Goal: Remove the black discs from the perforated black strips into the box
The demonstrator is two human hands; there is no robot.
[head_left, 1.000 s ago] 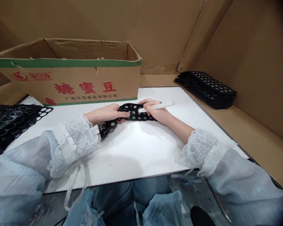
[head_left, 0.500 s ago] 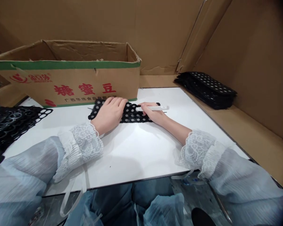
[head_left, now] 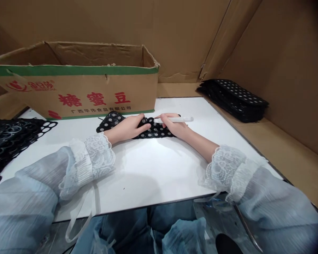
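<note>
A black strip with rows of pale dots (head_left: 157, 132) lies on the white tabletop, in front of the cardboard box. My left hand (head_left: 128, 127) grips it near its middle, thumb stretched over the top and the other fingers curled at the far edge, partly hidden. My right hand (head_left: 176, 126) is closed around a slim white pen (head_left: 184, 119). The pen slants low across the strip, its left end close to the left thumb. Whether that end touches the strip, I cannot tell.
Behind my hands stands an open cardboard box (head_left: 108, 84) with red lettering. On the left lies a heap of black ring-patterned pieces (head_left: 13, 137). A stack of black dotted pieces (head_left: 234, 98) rests on cardboard at the right. Cardboard walls (head_left: 182, 38) enclose the back and right.
My left hand has turned from lying flat over the strip to pinching it with the thumb on top. The strip's left part is more uncovered. The pen has moved slightly right.
</note>
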